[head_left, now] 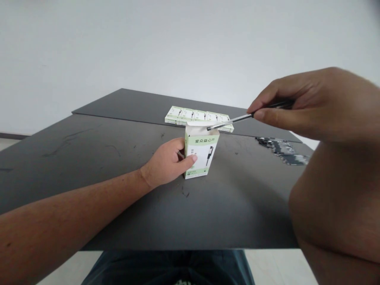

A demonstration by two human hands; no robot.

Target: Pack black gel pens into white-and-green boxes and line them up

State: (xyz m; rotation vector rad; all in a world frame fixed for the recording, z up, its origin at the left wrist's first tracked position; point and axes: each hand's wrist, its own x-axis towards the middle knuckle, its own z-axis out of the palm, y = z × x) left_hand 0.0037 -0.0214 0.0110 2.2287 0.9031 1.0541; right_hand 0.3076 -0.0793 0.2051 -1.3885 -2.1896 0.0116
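My left hand (170,162) is closed around a small white and green carton (199,156), thumb on its printed front. The carton stands upright with its top open. Between the thumb and fingers of my right hand (308,103) is a slim clear-barrelled pen (234,120) with a black part near the grip. The pen slants down to the left, and its tip is at the carton's open mouth. Whether anything lies inside the carton is hidden.
Behind the carton, several similar cartons (200,115) lie in a row. A pile of pens (282,151) rests on the right of the dark table (97,158). A seam crosses the tabletop, and a white wall (166,47) rises behind it.
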